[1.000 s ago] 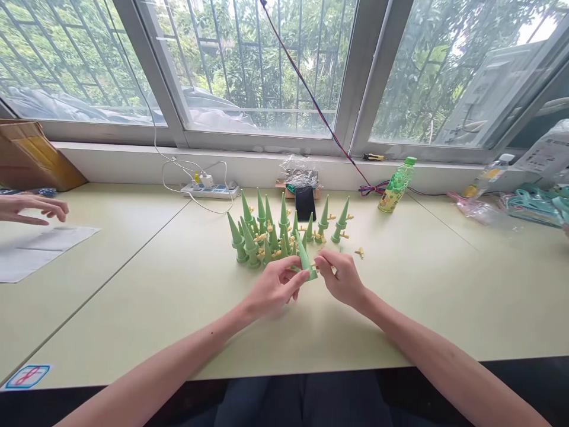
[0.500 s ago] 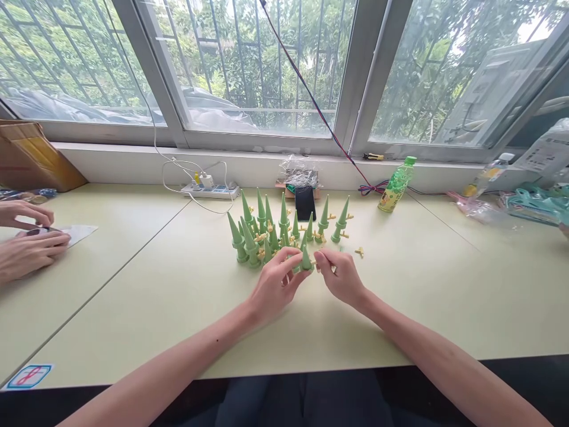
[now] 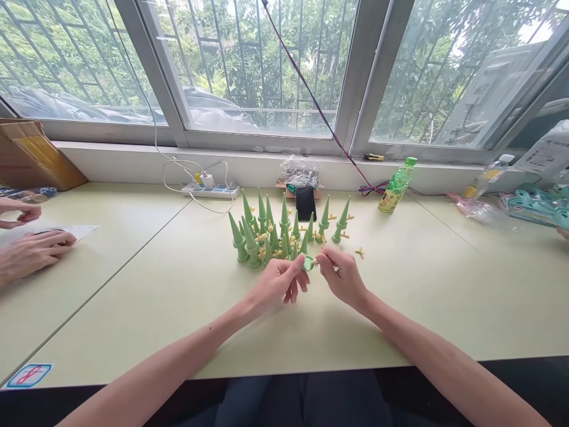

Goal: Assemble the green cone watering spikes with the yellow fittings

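My left hand (image 3: 276, 283) pinches a green plastic cone (image 3: 306, 254) at its base, holding it upright just in front of a cluster of several like cones (image 3: 267, 228) standing on the pale green table (image 3: 178, 296). My right hand (image 3: 341, 274) is closed on a small yellow peg (image 3: 316, 260) that sticks out of the cone's side. The cones in the cluster carry the same yellow pegs. One loose yellow peg (image 3: 359, 252) lies on the table to the right of my right hand.
A black phone (image 3: 304, 203) and a wrapped packet stand behind the cones. A green bottle (image 3: 395, 185) stands at the sill, a power strip (image 3: 208, 190) with cables to the left. Another person's hands (image 3: 26, 249) rest on paper at far left. Bags lie far right.
The cone in my left hand went from tilted to upright and moved closer to the cluster. The other person's hands shifted over the paper at left.
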Demonstrator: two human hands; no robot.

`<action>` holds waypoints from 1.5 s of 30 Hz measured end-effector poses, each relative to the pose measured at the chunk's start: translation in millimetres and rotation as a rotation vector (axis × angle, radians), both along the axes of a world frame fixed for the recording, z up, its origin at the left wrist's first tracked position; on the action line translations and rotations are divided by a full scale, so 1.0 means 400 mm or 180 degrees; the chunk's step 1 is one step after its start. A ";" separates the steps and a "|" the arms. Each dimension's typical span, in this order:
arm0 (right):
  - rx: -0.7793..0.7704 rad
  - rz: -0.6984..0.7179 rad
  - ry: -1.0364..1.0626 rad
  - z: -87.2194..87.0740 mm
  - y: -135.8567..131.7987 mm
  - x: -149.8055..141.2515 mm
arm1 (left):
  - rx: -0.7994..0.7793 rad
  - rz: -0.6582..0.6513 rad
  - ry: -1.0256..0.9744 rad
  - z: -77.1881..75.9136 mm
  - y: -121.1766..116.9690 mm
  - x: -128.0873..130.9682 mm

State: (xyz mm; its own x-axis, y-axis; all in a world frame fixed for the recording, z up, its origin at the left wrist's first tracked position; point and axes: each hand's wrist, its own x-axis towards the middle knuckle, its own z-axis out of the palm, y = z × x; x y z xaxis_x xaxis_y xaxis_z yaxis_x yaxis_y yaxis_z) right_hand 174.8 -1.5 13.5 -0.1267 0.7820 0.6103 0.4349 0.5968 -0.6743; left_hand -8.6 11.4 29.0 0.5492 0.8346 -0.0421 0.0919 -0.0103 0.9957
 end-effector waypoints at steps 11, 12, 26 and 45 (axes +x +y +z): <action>-0.0152 0.0072 0.0069 -0.009 0.004 -0.003 | -0.0148 0.0025 -0.0141 -0.009 0.004 -0.009; -0.0181 0.0071 0.0097 -0.010 0.003 -0.004 | -0.0120 0.0021 -0.0135 -0.009 0.003 -0.009; -0.0396 0.0105 0.0224 -0.012 0.001 -0.010 | 0.1179 0.0601 0.0089 -0.019 -0.013 -0.007; -0.0138 -0.0327 0.0531 -0.006 0.002 0.000 | 0.0816 0.0415 -0.0028 0.005 -0.021 0.002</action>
State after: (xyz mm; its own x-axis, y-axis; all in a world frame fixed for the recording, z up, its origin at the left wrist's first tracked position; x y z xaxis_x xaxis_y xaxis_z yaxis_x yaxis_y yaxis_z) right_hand 174.8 -0.6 11.3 0.0550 0.8115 0.5817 0.3722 0.5239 -0.7662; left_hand -7.6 2.9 31.0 0.4360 0.8810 0.1838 0.1002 -0.2505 0.9629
